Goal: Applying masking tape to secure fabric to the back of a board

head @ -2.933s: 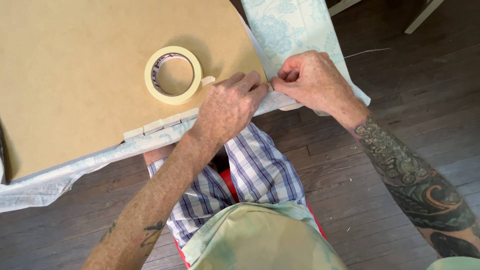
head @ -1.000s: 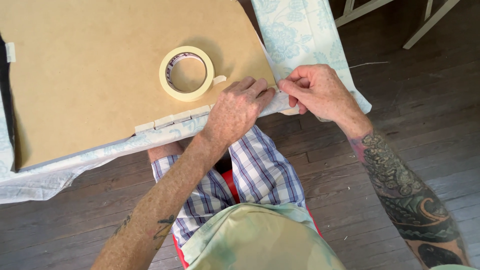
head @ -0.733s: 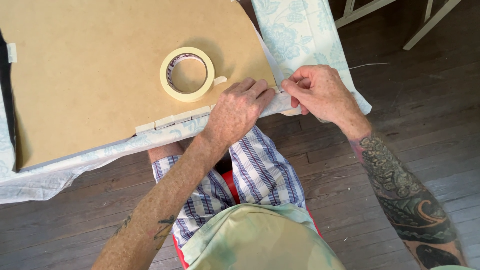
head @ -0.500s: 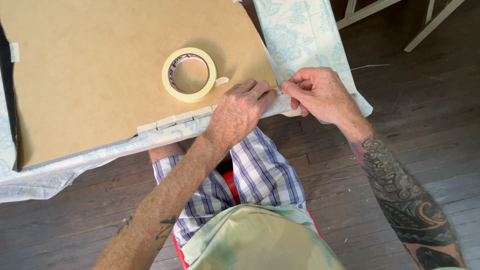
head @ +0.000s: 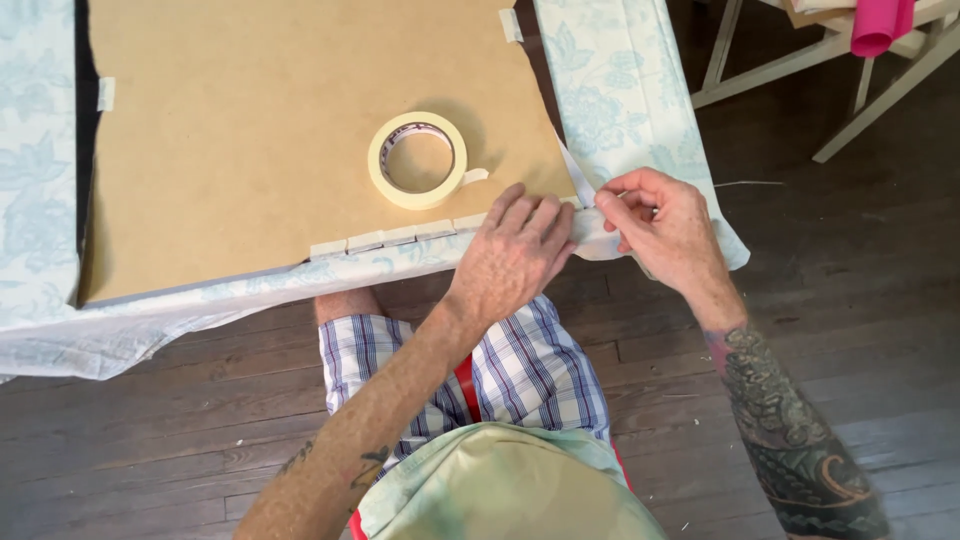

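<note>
The left hand point(head: 512, 255) lies flat, palm down, on the near edge of the brown board point(head: 250, 130), its fingers spread and pressing on the pale blue flowered cloth point(head: 620, 90) where that cloth wraps up over the board's edge; they hold nothing, only bear down. The right hand point(head: 655, 220) sits just beside it, toward the board's near right corner, with thumb and forefinger pinched shut on what looks like a fold of the cloth or a short strip of tape point(head: 575, 180), though the view is too small there to say which. That pinched piece rises as a thin pale sliver, tilted up and away from the fingers toward the far side of the board, so it lies between the two hands and touches both. Along the same near edge, running leftward from the left hand, a row of short tape pieces point(head: 385, 238) already lies end to end, their long axis following the edge. The roll of tape point(head: 418, 160) rests flat on the board just beyond the left hand's fingertips, with its loose end pointing right; the left hand is clearly the nearer one to it. The cloth hangs over the tabletop edge above the person's checked shorts point(head: 520, 370) and the dark wooden floor point(head: 150, 430).
</note>
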